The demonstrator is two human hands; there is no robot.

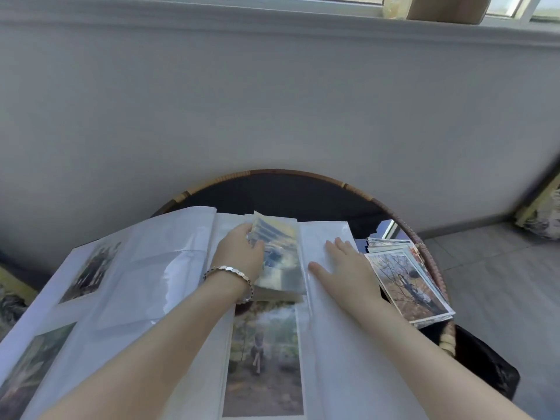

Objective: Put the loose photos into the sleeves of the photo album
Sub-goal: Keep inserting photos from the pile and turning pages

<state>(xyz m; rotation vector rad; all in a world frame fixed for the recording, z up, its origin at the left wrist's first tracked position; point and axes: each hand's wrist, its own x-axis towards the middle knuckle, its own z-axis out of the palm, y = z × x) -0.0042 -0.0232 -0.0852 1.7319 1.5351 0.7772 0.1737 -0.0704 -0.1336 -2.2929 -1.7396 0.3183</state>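
Note:
The photo album [145,283] lies open across a round table, its clear sleeves catching glare. My left hand [239,253], with a silver bracelet on the wrist, grips the left edge of a photo [280,250] that sits partly inside the upper sleeve of the right-hand page, its top corner sticking out. My right hand [342,268] lies flat with straight fingers on the white page just right of that sleeve. Below it a sleeved photo [263,356] of a figure outdoors fills the lower pocket. A stack of loose photos [406,283] rests to the right of the album.
The round dark table has a rattan rim [272,172] and stands close to a grey wall. Left-hand album pages hold two sleeved photos [94,271]. Tiled floor [500,283] lies to the right, with cushions at both far edges.

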